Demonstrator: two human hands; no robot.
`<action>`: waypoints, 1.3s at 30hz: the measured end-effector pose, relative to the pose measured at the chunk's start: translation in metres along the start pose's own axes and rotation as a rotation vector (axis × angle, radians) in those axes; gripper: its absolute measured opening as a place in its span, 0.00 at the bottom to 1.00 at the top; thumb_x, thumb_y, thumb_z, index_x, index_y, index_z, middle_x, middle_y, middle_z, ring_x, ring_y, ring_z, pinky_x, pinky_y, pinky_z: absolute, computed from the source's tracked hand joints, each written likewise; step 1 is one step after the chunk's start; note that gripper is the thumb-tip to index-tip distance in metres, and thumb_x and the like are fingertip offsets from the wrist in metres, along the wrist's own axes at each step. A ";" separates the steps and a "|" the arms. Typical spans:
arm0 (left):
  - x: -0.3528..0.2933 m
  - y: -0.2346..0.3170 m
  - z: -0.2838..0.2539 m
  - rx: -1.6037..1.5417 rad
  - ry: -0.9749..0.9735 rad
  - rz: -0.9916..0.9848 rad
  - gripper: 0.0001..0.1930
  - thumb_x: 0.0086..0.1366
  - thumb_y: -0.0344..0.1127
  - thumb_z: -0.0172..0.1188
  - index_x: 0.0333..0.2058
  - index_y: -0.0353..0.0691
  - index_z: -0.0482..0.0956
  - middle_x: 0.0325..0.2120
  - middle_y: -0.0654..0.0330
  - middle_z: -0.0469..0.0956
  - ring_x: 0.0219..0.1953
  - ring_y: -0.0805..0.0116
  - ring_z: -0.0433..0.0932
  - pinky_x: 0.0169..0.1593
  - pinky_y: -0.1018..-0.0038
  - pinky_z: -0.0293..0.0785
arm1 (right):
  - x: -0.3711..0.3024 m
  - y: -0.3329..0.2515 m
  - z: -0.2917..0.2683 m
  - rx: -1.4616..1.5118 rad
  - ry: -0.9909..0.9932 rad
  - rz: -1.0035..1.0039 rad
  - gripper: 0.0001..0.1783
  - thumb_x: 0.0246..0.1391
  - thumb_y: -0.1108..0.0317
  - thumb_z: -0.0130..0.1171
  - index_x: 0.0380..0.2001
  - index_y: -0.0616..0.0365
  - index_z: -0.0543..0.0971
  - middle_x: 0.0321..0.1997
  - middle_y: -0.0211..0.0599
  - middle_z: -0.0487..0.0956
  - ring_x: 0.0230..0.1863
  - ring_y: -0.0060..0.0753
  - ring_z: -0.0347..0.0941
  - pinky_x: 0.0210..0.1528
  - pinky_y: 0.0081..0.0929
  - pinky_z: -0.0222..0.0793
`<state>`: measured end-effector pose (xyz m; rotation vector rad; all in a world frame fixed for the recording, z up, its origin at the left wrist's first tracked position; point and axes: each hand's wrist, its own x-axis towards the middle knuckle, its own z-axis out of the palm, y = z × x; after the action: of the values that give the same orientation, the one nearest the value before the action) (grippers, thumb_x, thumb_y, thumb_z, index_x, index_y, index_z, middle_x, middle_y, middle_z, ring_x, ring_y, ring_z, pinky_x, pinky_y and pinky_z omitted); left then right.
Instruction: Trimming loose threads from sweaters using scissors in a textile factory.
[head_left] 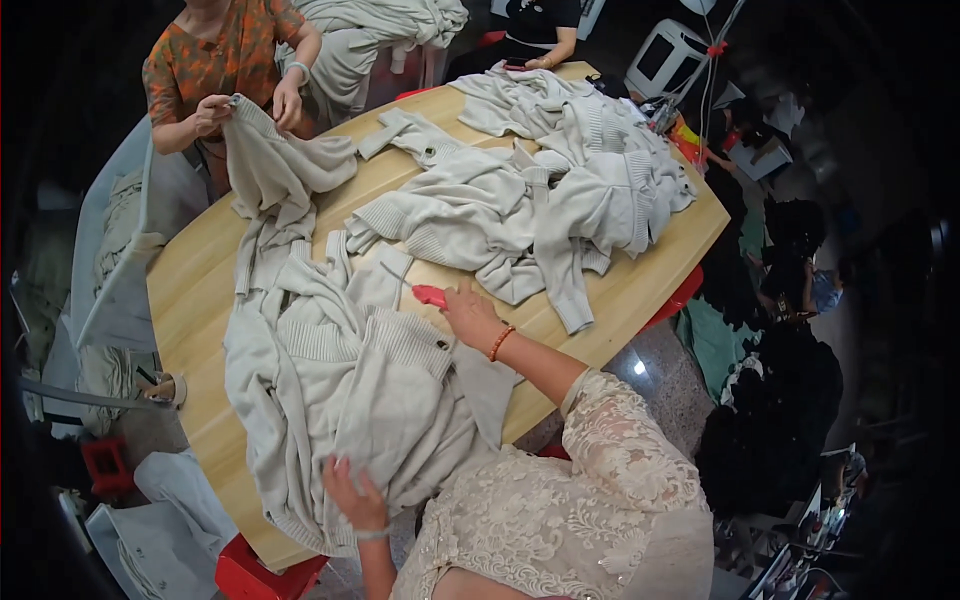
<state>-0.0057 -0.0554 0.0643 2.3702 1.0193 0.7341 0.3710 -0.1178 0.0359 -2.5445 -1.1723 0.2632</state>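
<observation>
- Head view, hands: the right hand [470, 312] has its fingers closed round a red-handled tool [430, 296], its thin shaft reaching out over pale cloth; the left hand [357, 497] lies against the near heap [390, 410] with fingers loosely spread, and whether it pinches any knit I cannot tell.
- Place: the near heap, of pale knit garments, covers the near part of the wooden table [195, 390]; a far heap [450, 205] of similar knits spreads beyond it.
- Handling: the knit looks soft, limp and probably light piece by piece, though a whole armful would likely drag; it should not slip much, but could stretch or snag on the shaft.
- Where to hold: the ribbed bands look the thickest and easiest to pinch; the tool seems small and rigid, best held by its red handle.
- Count: two own hands, one red-handled tool, two main heaps; the garments overlap too much to number singly.
- Across the table: two other people, one in an orange patterned top [215, 50] with both hands on one hanging garment [270, 160].
- Small dark tags: two stand out, one on each heap.
</observation>
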 end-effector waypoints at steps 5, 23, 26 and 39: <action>0.093 0.046 0.088 0.087 -0.287 0.367 0.31 0.57 0.39 0.60 0.59 0.38 0.64 0.63 0.46 0.56 0.65 0.43 0.54 0.65 0.52 0.51 | -0.022 0.011 -0.052 0.091 -0.073 0.137 0.18 0.53 0.60 0.58 0.42 0.58 0.68 0.36 0.50 0.75 0.39 0.56 0.75 0.38 0.48 0.70; 0.097 0.006 0.156 0.321 -0.380 0.296 0.37 0.62 0.59 0.48 0.63 0.41 0.60 0.67 0.49 0.50 0.69 0.49 0.44 0.69 0.50 0.35 | -0.092 -0.105 -0.065 0.175 -0.683 -0.724 0.17 0.53 0.61 0.58 0.42 0.55 0.67 0.21 0.47 0.76 0.25 0.54 0.74 0.27 0.47 0.67; 0.104 0.007 0.154 0.308 -0.426 0.265 0.36 0.62 0.59 0.49 0.63 0.43 0.59 0.67 0.51 0.49 0.70 0.51 0.42 0.69 0.51 0.34 | -0.094 -0.120 -0.052 0.143 -0.620 -0.816 0.16 0.53 0.62 0.58 0.40 0.56 0.67 0.19 0.47 0.76 0.24 0.54 0.75 0.26 0.46 0.67; 0.100 0.009 0.156 0.308 -0.376 0.314 0.33 0.59 0.51 0.56 0.60 0.40 0.65 0.65 0.48 0.55 0.68 0.47 0.48 0.69 0.52 0.38 | -0.111 -0.004 -0.071 0.207 -0.530 -0.353 0.16 0.55 0.57 0.56 0.42 0.51 0.69 0.27 0.47 0.78 0.32 0.56 0.75 0.33 0.50 0.67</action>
<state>0.1550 -0.0156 -0.0192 2.8313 0.6440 0.2202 0.3181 -0.2156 0.1066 -2.0947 -1.6508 0.9537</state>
